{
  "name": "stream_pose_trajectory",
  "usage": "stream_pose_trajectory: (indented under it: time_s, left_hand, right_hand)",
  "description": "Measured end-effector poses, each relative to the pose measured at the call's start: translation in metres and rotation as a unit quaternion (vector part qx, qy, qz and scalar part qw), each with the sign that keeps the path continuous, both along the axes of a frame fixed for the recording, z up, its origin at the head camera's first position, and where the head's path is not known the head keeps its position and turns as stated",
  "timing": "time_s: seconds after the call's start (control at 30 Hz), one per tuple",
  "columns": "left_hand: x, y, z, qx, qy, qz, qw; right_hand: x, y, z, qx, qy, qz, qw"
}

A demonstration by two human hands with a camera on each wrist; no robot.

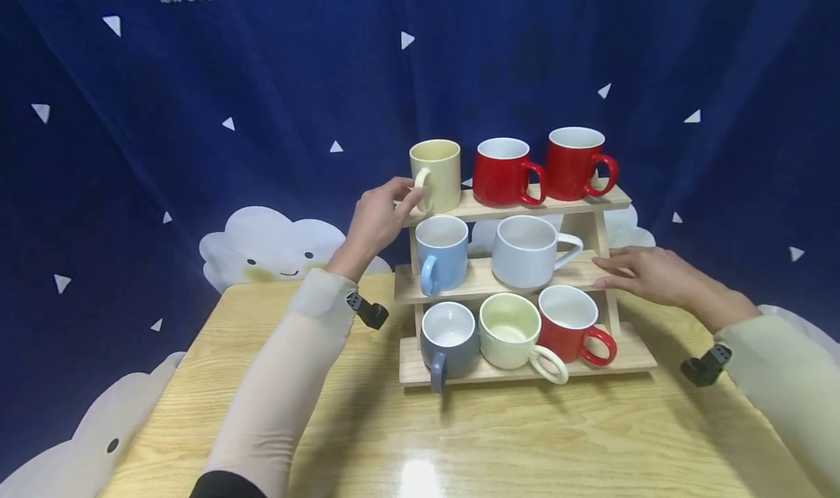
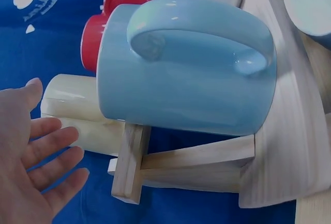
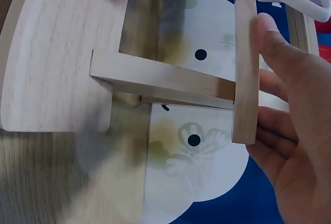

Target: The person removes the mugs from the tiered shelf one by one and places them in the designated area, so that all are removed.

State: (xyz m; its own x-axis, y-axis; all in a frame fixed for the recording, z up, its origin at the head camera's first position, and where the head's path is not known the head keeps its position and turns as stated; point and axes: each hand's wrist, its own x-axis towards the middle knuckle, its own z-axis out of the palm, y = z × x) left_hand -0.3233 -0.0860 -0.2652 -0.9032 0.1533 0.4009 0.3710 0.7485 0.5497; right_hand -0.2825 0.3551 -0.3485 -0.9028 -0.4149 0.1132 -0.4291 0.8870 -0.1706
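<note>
A three-tier wooden mug rack (image 1: 477,284) carries several mugs. My left hand (image 1: 382,217) is beside the pale yellow mug (image 1: 442,177) at the left of the top tier, thumb near its handle. In the left wrist view the fingers of the left hand (image 2: 39,157) are spread and loosely extended, next to the pale yellow mug (image 2: 77,100); contact is hard to tell. On the other side, my right hand (image 1: 656,273) holds the right end of the middle shelf (image 3: 245,79), thumb on one side and fingers on the other.
Two red mugs (image 1: 500,173) share the top tier. A light blue mug (image 1: 442,254) and a white mug (image 1: 523,254) stand on the middle one. Below are a grey mug (image 1: 449,345), a cream mug (image 1: 508,334) and a red mug (image 1: 564,334). A blue curtain (image 1: 295,82) hangs behind the wooden table (image 1: 512,440).
</note>
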Motion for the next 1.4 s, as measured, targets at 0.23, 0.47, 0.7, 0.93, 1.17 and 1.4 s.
stream_pose_trajectory:
  time_s: [0.23, 0.47, 0.7, 0.93, 1.17, 1.4]
  left_hand:
    - [-0.003, 0.006, 0.001, 0.038, -0.015, -0.004, 0.9991]
    - [-0.005, 0.012, -0.002, 0.068, 0.005, -0.004, 0.9976]
    - [-0.006, 0.015, -0.003, 0.094, 0.025, 0.006, 0.9952]
    - [-0.005, 0.017, -0.001, 0.107, 0.018, 0.029, 0.9936]
    - [-0.005, 0.017, 0.000, 0.123, 0.003, 0.041, 0.9915]
    - [-0.005, 0.013, 0.003, 0.177, -0.018, 0.044, 0.9831]
  right_hand:
    - [0.000, -0.002, -0.001, -0.003, 0.000, -0.009, 1.0000]
    - [0.000, -0.002, -0.002, -0.012, -0.013, -0.020, 0.9996]
    - [0.000, -0.002, -0.002, -0.018, -0.005, -0.021, 0.9996]
    - [0.000, 0.000, -0.004, -0.017, -0.002, -0.023, 0.9996]
    - [-0.001, -0.001, -0.004, -0.014, -0.005, -0.029, 0.9995]
    - [-0.001, -0.001, -0.004, -0.010, -0.008, -0.030, 0.9995]
